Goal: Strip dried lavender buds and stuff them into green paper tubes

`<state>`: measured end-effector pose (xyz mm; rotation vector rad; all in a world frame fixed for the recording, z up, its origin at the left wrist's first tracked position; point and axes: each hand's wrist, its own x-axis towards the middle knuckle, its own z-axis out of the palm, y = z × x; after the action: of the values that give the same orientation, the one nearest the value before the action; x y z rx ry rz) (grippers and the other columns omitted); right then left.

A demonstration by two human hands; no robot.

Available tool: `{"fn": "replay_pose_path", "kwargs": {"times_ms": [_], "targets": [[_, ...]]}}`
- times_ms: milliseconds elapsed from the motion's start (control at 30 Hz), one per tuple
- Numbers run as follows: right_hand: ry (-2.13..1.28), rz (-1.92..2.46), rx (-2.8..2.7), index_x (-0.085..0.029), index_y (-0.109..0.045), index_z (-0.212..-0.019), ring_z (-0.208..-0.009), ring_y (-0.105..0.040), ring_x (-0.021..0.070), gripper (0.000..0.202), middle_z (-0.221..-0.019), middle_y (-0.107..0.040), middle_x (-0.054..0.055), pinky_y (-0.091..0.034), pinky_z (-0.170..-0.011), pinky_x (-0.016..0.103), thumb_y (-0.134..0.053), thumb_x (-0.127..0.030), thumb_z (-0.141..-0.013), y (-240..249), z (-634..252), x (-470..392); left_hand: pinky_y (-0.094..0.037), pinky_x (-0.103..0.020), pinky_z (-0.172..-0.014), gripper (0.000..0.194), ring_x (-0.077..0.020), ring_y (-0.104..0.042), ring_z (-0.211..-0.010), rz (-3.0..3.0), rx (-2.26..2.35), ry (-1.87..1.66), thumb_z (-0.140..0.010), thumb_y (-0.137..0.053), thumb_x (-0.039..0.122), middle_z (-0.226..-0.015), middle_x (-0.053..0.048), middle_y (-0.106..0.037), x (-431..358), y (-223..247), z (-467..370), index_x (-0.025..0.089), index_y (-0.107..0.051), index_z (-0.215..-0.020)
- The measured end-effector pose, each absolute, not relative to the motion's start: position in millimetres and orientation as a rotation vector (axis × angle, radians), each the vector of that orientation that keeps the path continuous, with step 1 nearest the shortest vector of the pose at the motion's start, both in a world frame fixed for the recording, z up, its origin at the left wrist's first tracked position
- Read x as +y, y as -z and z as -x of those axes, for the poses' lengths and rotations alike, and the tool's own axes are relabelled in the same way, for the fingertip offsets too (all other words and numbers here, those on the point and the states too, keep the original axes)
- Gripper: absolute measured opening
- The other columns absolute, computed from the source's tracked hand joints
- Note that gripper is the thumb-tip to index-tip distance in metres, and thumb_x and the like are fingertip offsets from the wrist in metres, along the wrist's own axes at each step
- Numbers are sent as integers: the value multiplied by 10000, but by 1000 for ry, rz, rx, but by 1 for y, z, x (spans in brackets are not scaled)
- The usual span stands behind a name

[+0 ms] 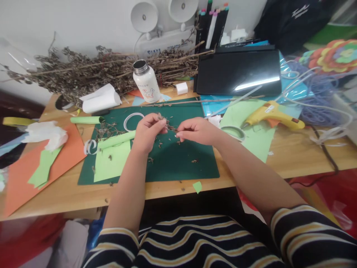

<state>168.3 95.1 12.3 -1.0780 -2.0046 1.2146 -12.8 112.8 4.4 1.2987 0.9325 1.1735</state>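
Between my two hands, over the dark green cutting mat, is a small dried twig with shrivelled bits on it. My left hand is closed around one end of it. The fingers of my right hand pinch its other end. Crumbled dry leaf bits lie scattered on the mat below. Left of my left hand are a rolled green paper tube, a light green sheet, a small heap of dry twigs and a white tape ring.
A pile of dried branches lines the wall behind an uncapped white bottle. To the right are a yellow glue gun with its cord, a tape roll and a black glossy case. Orange paper covers the left side.
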Motion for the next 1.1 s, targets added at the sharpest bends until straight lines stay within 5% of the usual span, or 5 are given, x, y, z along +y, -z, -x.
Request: {"fn": "replay_pose_path", "kwargs": {"times_ms": [133,367,633,1100], "targets": [[-1214,1059,-1915,-142,-552,-592,-509,-437,50,217,-584,-561,-17,-317,-502,199,-513,-279,-755,-15,-173,95,-380,-193,-474,259,-67,-463,-480,-1390,909,-1171,-651,-628,307,-524,50,-499,114,-11,22,179,-412,-587],[-1220,961,-1869,-150,-505,-569,-475,-401,47,249,-508,-478,-42,-305,-476,198,-515,-312,-758,-13,-176,97,-367,-216,-502,255,-107,-506,-571,-1949,1094,101,-647,-630,431,-673,13,-605,105,-25,26,181,-593,-684],[-1187,1024,-1992,-146,-568,-620,-489,-422,52,193,-522,-527,-37,-304,-492,201,-548,-305,-726,-18,-171,95,-418,-223,-585,309,-107,-535,-651,-1782,1016,-844,-647,-658,438,-739,-23,-613,102,-15,15,156,-602,-760],[-1321,855,-1656,-145,-576,-709,-526,-479,59,159,-603,-552,-20,-399,-506,198,-477,-257,-765,-3,-160,92,-466,-227,-594,220,-98,-584,-607,-1505,921,-1031,-618,-717,321,-686,-2,-642,106,-1,9,159,-638,-745]]}}
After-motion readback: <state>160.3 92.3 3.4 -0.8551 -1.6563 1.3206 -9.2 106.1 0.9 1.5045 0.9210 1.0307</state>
